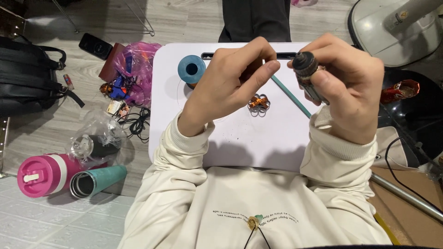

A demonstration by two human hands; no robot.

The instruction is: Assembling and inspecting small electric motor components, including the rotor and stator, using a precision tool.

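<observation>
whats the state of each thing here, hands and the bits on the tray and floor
right hand: closed around a dark motor rotor, held up
left hand: fingertips pinched together, nothing visible between them
copper coil: lying loose on the white lap tray
blue spool: upright on tray
pink bottle: lying on floor, lid on
teal tumbler: lying down, open

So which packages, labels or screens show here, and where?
Dark phone: floor, upper left, rectangular, face not readable.
Pink plastic bag: floor beside the white lap table, crumpled, translucent.
Clear plastic bag: floor left, crumpled.
Sweatshirt print: small dark curved line on cream fabric.
</observation>
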